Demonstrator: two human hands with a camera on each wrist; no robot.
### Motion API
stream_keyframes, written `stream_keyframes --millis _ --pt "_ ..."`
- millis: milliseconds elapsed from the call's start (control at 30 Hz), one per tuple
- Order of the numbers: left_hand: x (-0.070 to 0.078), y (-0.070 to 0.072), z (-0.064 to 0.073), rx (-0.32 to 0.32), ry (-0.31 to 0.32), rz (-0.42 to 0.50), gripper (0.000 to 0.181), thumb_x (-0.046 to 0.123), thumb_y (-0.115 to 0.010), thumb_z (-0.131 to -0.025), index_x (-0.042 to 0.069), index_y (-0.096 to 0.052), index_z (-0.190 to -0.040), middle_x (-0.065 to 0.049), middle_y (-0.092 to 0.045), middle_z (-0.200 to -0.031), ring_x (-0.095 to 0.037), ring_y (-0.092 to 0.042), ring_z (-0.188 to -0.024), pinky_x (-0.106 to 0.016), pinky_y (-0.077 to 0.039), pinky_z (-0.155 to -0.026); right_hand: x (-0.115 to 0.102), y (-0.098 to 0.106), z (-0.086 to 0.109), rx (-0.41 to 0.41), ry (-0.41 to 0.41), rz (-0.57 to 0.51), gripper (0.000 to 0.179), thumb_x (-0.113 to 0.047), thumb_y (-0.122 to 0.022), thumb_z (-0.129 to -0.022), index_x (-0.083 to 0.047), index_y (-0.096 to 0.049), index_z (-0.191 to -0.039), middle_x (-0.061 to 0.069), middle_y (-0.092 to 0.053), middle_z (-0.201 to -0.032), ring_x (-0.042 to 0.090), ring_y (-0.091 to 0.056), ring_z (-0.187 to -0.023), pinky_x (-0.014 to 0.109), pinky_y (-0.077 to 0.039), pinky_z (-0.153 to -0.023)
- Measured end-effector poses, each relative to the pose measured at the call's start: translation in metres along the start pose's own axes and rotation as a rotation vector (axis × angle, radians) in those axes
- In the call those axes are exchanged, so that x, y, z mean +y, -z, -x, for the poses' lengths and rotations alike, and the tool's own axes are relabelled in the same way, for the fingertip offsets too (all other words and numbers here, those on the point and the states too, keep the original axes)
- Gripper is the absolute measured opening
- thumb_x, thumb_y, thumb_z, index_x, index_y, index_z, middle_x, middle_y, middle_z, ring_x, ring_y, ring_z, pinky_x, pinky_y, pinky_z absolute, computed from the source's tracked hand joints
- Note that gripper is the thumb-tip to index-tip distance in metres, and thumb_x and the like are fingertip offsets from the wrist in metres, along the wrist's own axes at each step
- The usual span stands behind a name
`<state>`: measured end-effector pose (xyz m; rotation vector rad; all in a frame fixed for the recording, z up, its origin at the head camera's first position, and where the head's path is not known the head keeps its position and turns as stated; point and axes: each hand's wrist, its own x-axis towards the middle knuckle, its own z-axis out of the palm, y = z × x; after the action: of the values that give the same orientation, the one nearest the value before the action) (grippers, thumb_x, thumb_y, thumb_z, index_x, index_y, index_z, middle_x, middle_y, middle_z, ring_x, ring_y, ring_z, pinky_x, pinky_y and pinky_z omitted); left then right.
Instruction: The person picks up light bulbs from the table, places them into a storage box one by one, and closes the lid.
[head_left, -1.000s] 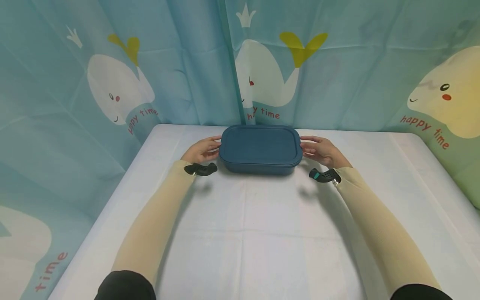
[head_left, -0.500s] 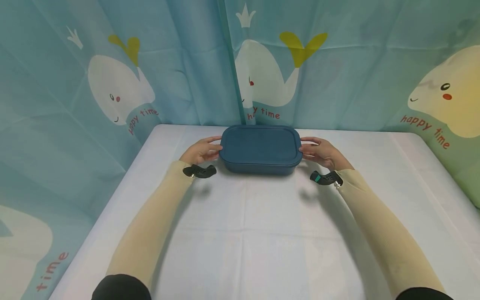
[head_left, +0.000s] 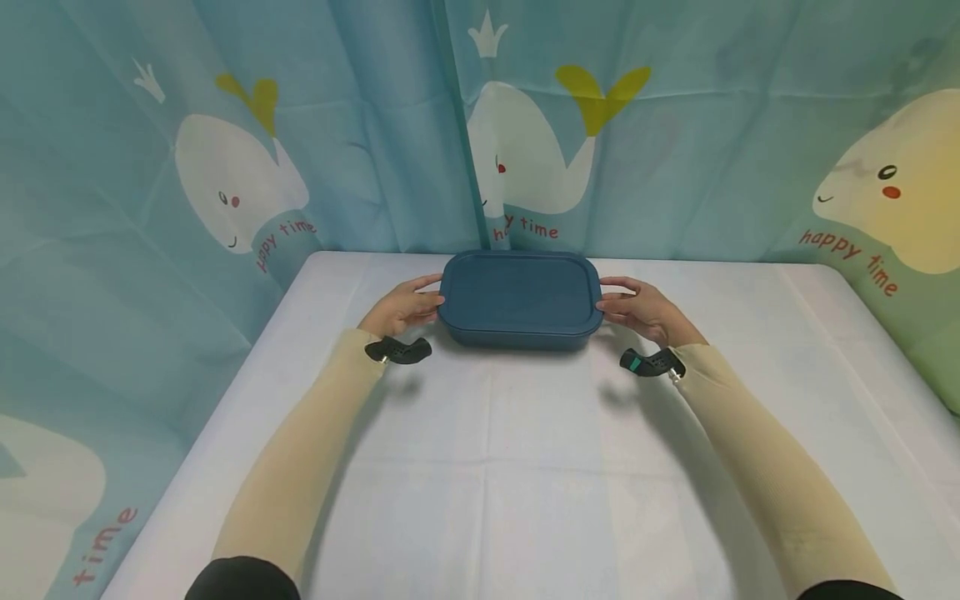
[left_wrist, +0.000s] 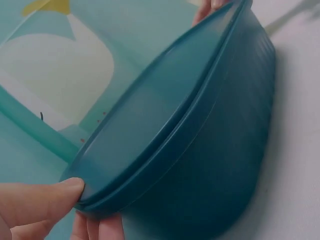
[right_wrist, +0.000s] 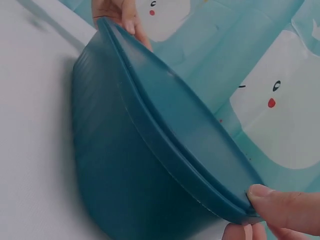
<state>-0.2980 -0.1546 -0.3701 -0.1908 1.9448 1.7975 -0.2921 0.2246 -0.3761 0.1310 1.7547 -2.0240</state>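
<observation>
A dark blue rectangular plastic box [head_left: 517, 340] with a matching lid [head_left: 520, 292] stands on the table, the lid lying over its top. At its left end my left hand [head_left: 400, 308] grips the lid's rim; in the left wrist view the thumb [left_wrist: 70, 189] presses on top and fingers [left_wrist: 111, 227] reach underneath. The opposite end is pinched by my right hand [head_left: 645, 312], whose thumb [right_wrist: 270, 197] lies on the lid's edge in the right wrist view, with fingers [right_wrist: 240, 232] below the rim. What the box contains is hidden.
The table [head_left: 495, 467] has a white cloth over it. Directly behind the box, a blue-green curtain [head_left: 390, 183] with printed whales hangs at the table's back edge and continues along the left side. A dark strap [head_left: 397, 350] is on each wrist.
Both thumbs have come in over the lid's edge at the two ends, and the hands have gone from touching the sides to gripping the rim. The box appears to stay in place.
</observation>
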Motion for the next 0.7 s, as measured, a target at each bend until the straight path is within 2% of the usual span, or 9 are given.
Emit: stream_keyframes --millis 133,333,500,600,700 --pt "-0.003 0.001 -0.004 0.009 0.002 0.021 0.063 0.005 -0.054 -0.093 0.020 -0.027 -0.149 0.002 -0.047 -0.109 -0.009 -0.049 -0.090 -0.015 -0.049 -0.074 -0.001 0.000 0.000 0.013 -0.006 0.034 0.045 0.004 -0.052 -0.092 -0.007 -0.037 -0.133 -0.005 -0.064 -0.078 0.004 -0.062 -0.073 0.017 -0.054 -0.071" --pt "-0.001 -0.004 -0.007 0.090 0.030 0.043 0.055 0.011 -0.053 -0.095 0.019 -0.034 -0.146 0.001 -0.050 -0.104 -0.008 -0.053 -0.083 -0.013 -0.050 -0.065 -0.005 -0.003 -0.003 0.071 -0.034 0.106 0.050 -0.003 -0.054 -0.093 -0.006 -0.035 -0.138 -0.008 -0.062 -0.078 0.004 -0.060 -0.073 0.016 -0.053 -0.071" --pt "-0.001 -0.007 -0.012 0.163 0.052 0.044 0.052 0.011 -0.054 -0.094 0.018 -0.039 -0.144 0.000 -0.051 -0.112 -0.012 -0.052 -0.090 -0.013 -0.051 -0.064 -0.007 -0.005 -0.007 0.109 -0.045 0.119 0.043 -0.005 -0.054 -0.093 -0.011 -0.040 -0.134 -0.010 -0.062 -0.078 0.004 -0.060 -0.072 0.017 -0.052 -0.068" --pt "-0.001 -0.008 -0.013 0.166 0.060 0.042 0.051 0.012 -0.053 -0.095 0.018 -0.039 -0.144 -0.001 -0.049 -0.121 -0.014 -0.050 -0.096 -0.013 -0.051 -0.064 -0.008 -0.006 -0.010 0.127 -0.052 0.122 0.036 -0.006 -0.053 -0.094 -0.015 -0.044 -0.128 -0.010 -0.061 -0.080 0.004 -0.060 -0.072 0.018 -0.052 -0.068" --pt "0.000 -0.008 -0.014 0.160 0.063 0.050 0.050 0.013 -0.052 -0.096 0.017 -0.039 -0.144 0.000 -0.048 -0.121 -0.015 -0.048 -0.098 -0.013 -0.050 -0.063 -0.008 -0.005 -0.011 0.126 -0.065 0.108 0.028 -0.006 -0.050 -0.095 -0.020 -0.048 -0.119 -0.008 -0.058 -0.086 0.006 -0.059 -0.075 0.019 -0.051 -0.068"
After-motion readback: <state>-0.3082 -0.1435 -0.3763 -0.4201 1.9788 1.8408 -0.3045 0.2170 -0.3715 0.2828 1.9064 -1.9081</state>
